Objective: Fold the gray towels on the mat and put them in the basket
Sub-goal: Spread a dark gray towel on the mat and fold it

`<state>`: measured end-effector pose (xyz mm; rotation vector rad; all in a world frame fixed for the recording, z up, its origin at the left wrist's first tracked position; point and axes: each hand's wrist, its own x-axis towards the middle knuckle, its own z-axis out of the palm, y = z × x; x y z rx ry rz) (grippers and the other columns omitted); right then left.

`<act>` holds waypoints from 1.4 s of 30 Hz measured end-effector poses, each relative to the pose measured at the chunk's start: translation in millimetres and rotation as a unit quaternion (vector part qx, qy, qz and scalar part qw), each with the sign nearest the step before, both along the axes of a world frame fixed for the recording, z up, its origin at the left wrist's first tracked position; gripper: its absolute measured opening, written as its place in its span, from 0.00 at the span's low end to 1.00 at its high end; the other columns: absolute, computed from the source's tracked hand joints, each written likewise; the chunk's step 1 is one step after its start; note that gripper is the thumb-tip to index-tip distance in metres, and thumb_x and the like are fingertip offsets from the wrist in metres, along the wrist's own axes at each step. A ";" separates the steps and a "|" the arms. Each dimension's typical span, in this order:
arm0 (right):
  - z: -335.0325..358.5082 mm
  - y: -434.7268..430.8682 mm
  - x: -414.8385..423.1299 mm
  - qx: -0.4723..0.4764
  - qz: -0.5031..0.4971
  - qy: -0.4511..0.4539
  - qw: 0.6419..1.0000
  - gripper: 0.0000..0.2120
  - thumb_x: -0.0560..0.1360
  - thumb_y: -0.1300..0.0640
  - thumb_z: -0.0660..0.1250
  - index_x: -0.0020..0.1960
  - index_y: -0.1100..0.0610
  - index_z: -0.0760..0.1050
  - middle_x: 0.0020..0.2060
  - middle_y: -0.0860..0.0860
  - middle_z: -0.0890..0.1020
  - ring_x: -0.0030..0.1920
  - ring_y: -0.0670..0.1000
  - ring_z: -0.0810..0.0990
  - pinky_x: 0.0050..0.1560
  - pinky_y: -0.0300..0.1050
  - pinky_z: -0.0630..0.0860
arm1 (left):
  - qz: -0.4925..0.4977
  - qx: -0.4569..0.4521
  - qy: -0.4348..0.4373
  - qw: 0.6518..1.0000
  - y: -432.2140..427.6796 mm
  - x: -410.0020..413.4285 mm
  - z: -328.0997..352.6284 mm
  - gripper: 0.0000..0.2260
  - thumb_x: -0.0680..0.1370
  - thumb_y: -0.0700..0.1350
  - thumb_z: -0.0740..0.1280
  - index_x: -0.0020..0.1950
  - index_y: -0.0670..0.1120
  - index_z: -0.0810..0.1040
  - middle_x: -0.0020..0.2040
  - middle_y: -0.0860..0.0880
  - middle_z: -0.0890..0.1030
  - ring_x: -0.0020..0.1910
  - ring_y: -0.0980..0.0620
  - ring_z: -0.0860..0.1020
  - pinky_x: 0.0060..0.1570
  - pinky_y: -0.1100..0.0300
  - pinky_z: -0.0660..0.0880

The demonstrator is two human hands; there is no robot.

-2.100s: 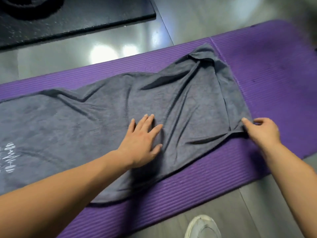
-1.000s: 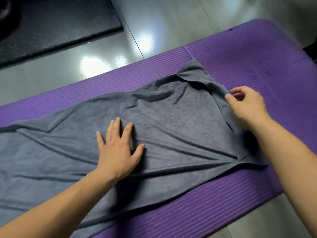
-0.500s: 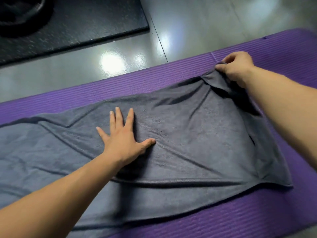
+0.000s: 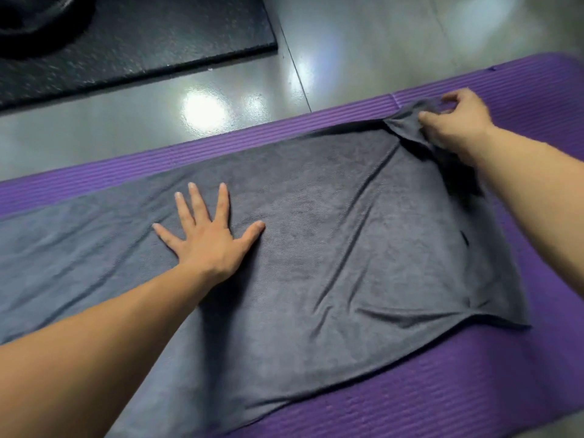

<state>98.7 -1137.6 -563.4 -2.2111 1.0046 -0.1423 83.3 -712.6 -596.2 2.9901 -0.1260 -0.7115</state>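
Gray towel (image 4: 316, 248) spread creased along purple mat (image 4: 442, 390), far right corner lifted

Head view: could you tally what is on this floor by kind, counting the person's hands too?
gray towel: 1
purple mat: 1
black slab: 1
hands: 2, the left hand and the right hand
Total: 5
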 end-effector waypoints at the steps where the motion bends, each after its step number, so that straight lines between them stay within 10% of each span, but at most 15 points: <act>1: 4.3 -2.9 -15.6 -0.025 0.007 0.032 0.999 0.23 0.74 0.47 0.72 0.65 0.55 0.75 0.56 0.56 0.81 0.56 0.55 0.79 0.54 0.44 0.74 | 0.000 0.000 -0.002 1.000 0.5 0.1 -0.5 0.45 0.69 0.81 0.46 0.79 0.64 0.33 0.80 0.49 0.28 0.78 0.44 0.28 0.70 0.25 0.35; 10: 4.8 27.9 -235.2 -0.081 -0.088 0.142 0.982 0.17 0.73 0.42 0.72 0.48 0.56 0.78 0.48 0.60 0.82 0.53 0.62 0.80 0.55 0.54 0.74 | -0.012 -0.005 0.002 1.000 -1.9 -3.9 6.0 0.42 0.74 0.77 0.49 0.82 0.60 0.39 0.81 0.46 0.32 0.80 0.44 0.31 0.72 0.28 0.34; 14: -4.1 52.7 -298.1 -0.016 -0.155 0.248 0.956 0.28 0.71 0.34 0.70 0.56 0.58 0.77 0.55 0.63 0.80 0.57 0.65 0.79 0.56 0.56 0.74 | -0.130 -0.069 -0.027 0.989 -24.5 -47.3 17.0 0.34 0.81 0.67 0.53 0.83 0.56 0.49 0.83 0.46 0.36 0.81 0.48 0.34 0.75 0.33 0.36; 21: -9.3 63.4 -311.2 0.097 -0.241 0.123 0.958 0.16 0.69 0.46 0.77 0.36 0.56 0.77 0.31 0.54 0.83 0.40 0.63 0.84 0.46 0.60 0.82 | -0.298 -0.070 0.056 0.950 -60.8 -134.6 25.3 0.42 0.70 0.69 0.37 0.83 0.56 0.49 0.83 0.45 0.36 0.81 0.46 0.33 0.77 0.38 0.38; 25: -17.5 52.7 -316.6 0.085 -0.241 0.148 0.955 0.31 0.53 0.27 0.69 0.42 0.51 0.75 0.36 0.52 0.84 0.40 0.58 0.84 0.47 0.57 0.83 | -0.334 -0.071 0.056 0.938 -71.3 -149.8 36.2 0.41 0.70 0.67 0.39 0.83 0.54 0.51 0.83 0.43 0.40 0.82 0.45 0.37 0.79 0.41 0.41; 33: -13.8 58.6 -324.4 0.092 -0.320 0.023 0.943 0.13 0.66 0.59 0.79 0.40 0.51 0.75 0.34 0.51 0.81 0.40 0.59 0.83 0.49 0.61 0.82 | -0.371 -0.018 0.050 0.927 -80.5 -149.2 34.5 0.34 0.79 0.63 0.52 0.83 0.57 0.46 0.83 0.43 0.37 0.81 0.43 0.35 0.77 0.34 0.40; 39: -16.6 51.7 -337.9 0.081 -0.286 0.043 0.954 0.14 0.69 0.54 0.78 0.46 0.51 0.74 0.33 0.48 0.80 0.41 0.54 0.81 0.53 0.54 0.79 | -0.364 -0.156 -0.073 0.915 -105.5 -140.4 34.3 0.24 0.74 0.59 0.56 0.63 0.48 0.77 0.66 0.42 0.75 0.63 0.39 0.74 0.61 0.45 0.73; 42: -17.6 50.3 -326.8 0.044 -0.271 0.041 0.961 0.11 0.72 0.51 0.75 0.48 0.50 0.75 0.38 0.49 0.79 0.44 0.55 0.79 0.50 0.49 0.76 | -0.234 -0.271 0.034 0.933 -149.7 -131.5 50.5 0.15 0.78 0.50 0.62 0.61 0.47 0.78 0.55 0.48 0.80 0.54 0.46 0.78 0.56 0.51 0.76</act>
